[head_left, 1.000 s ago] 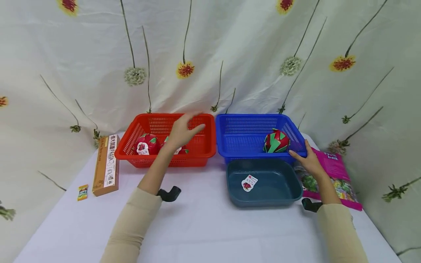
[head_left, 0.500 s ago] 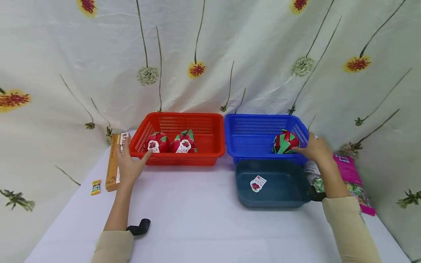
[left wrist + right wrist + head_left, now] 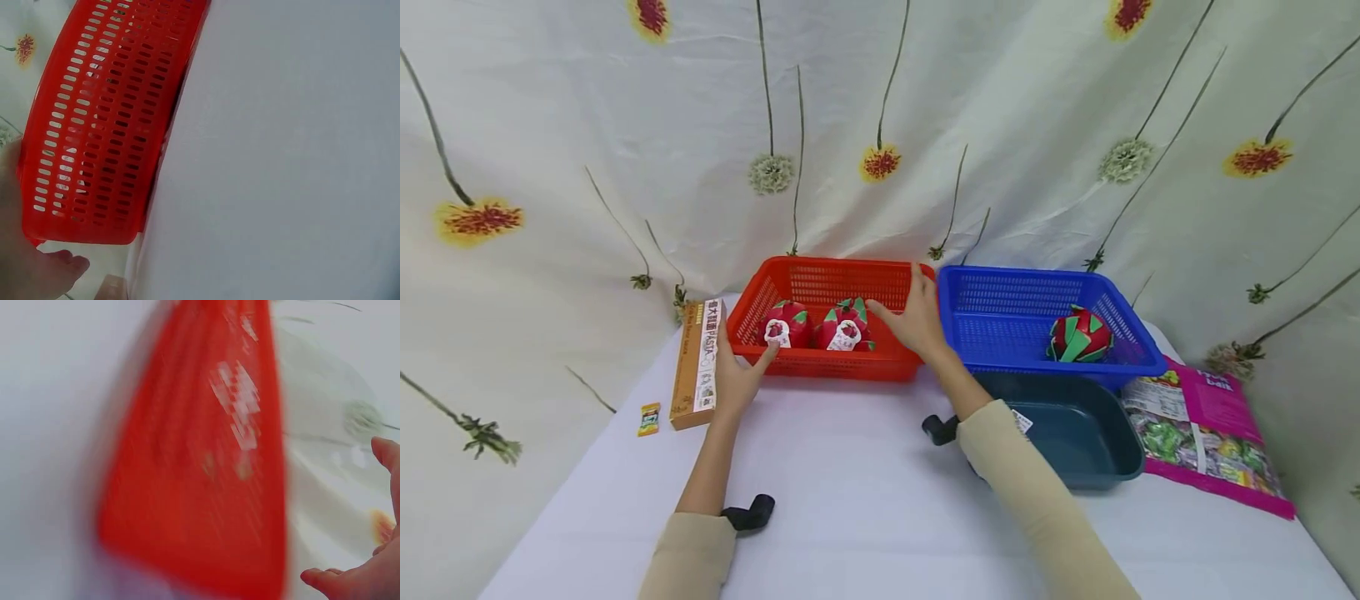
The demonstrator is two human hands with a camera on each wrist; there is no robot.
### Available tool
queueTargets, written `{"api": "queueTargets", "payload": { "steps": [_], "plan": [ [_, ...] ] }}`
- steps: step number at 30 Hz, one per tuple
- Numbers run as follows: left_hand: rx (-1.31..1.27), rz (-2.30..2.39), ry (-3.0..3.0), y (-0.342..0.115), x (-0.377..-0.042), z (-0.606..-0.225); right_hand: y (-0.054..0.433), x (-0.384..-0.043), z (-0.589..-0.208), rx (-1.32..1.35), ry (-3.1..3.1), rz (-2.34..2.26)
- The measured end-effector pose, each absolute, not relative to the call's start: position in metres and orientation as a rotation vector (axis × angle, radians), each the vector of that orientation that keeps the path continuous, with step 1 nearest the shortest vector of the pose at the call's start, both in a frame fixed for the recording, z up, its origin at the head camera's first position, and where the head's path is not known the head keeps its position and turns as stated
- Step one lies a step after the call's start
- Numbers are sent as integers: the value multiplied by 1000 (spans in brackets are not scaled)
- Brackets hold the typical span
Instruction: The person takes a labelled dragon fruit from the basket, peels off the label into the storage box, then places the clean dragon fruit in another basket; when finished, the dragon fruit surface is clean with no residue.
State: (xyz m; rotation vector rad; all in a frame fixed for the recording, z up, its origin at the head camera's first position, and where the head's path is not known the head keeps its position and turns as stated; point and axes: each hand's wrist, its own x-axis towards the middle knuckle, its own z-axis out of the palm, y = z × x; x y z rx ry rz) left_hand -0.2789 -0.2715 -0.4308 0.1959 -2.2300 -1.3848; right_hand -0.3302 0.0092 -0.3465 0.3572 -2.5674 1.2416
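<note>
Plainly, flower-printed cloth (image 3: 1045,125) hangs behind the white-covered table (image 3: 850,500) and red basket (image 3: 850,364).

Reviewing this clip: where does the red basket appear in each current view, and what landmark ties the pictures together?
Head: the red basket is just left of centre, beside the blue basket.
Left wrist: upper left, cut off by the top edge.
Right wrist: down the middle, blurred.
Shared landmark: the flower-print backdrop, behind the basket.

Left arm (image 3: 707,467) stretched near to far, left hand (image 3: 736,379) up with thumb spread rightward! Right arm (image 3: 1036,492) slants far and left, right hand (image 3: 917,321) a touch farther, thumb splayed leftward from its fingers.
</note>
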Motion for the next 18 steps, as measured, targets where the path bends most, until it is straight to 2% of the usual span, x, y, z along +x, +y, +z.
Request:
{"api": "queueTargets", "payload": {
  "steps": [7,18],
  "plan": [
    [129,-1514,-2181,-263,-277,-436,-49,-343,-373,181,-2772,1339],
    [154,-1512,-2141,-273,-277,-440,-67,-355,-374,179,-3041,1489]
  ]
}}
